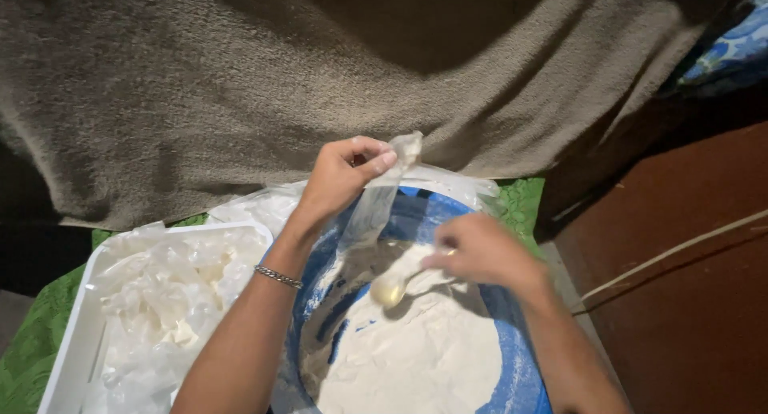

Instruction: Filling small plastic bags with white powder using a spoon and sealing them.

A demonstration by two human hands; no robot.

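Pinching the top edge of a small clear plastic bag (376,202), the left hand (342,174) is closed, thumb and fingers pressed together on the film, with the bag hanging down from the grip and its lower end reaching into a blue basin (524,386). A metal chain bracelet (278,276) sits on the left wrist. The right hand (480,250) is curled around the handle of a spoon (392,288); its fingers are folded in, though motion blur hides exactly how the handle is gripped. The spoon's bowl lies just above the powder, close beside the bag's lower end; whether they touch cannot be told. White flour (416,358) fills much of the basin, heaped toward the near side, with smears of it on the blue inner wall. To the left of the basin stands 1 white rectangular tray (68,342) loaded with many more clear plastic bags (172,298), crumpled and piled. More loose plastic sheet (452,182) drapes over the basin's far rim. Both containers rest on a green patterned cloth (32,346). A grey-brown blanket (240,70) covers the area beyond, and a dark reddish surface (688,302) with 1 pale cord (680,250) across it lies to the right.
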